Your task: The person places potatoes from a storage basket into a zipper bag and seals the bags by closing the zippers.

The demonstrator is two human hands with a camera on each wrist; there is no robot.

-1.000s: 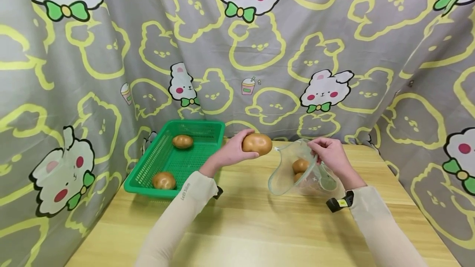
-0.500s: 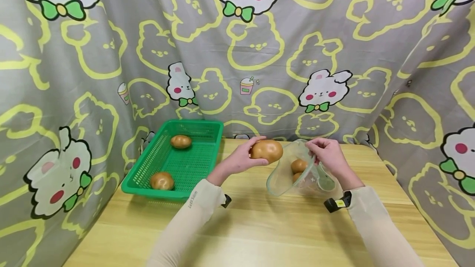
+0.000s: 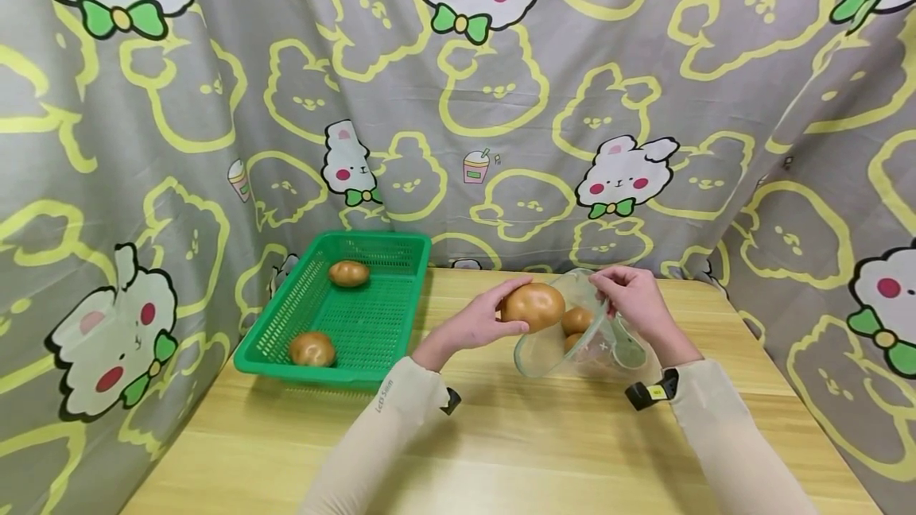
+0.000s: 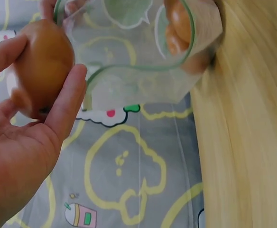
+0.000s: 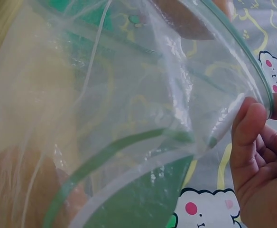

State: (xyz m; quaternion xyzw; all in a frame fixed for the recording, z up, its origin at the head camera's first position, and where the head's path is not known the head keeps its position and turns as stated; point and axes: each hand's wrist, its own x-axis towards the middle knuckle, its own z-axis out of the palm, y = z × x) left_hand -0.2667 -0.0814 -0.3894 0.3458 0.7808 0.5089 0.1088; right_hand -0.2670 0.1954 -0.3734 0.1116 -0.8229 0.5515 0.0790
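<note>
The left hand (image 3: 481, 323), right of centre in the head view, had its fingers and thumb curled partway around a brown potato (image 3: 535, 307), which overlapped the mouth of a clear bag (image 3: 535, 354); whether potato and bag touched could not be told. The right hand (image 3: 634, 307), farther right, pinched the bag's green rim between thumb and fingers. Inside the bag sat at least two brown potatoes (image 3: 576, 320), seen blurrily through the film. At centre left stood a green basket (image 3: 365, 328) with one potato (image 3: 349, 273) near its far end and another (image 3: 312, 349) in its near left corner. Wooden tabletop (image 3: 501, 459) filled the lower middle; patterned curtain (image 3: 401, 78) hung across the upper frame.
</note>
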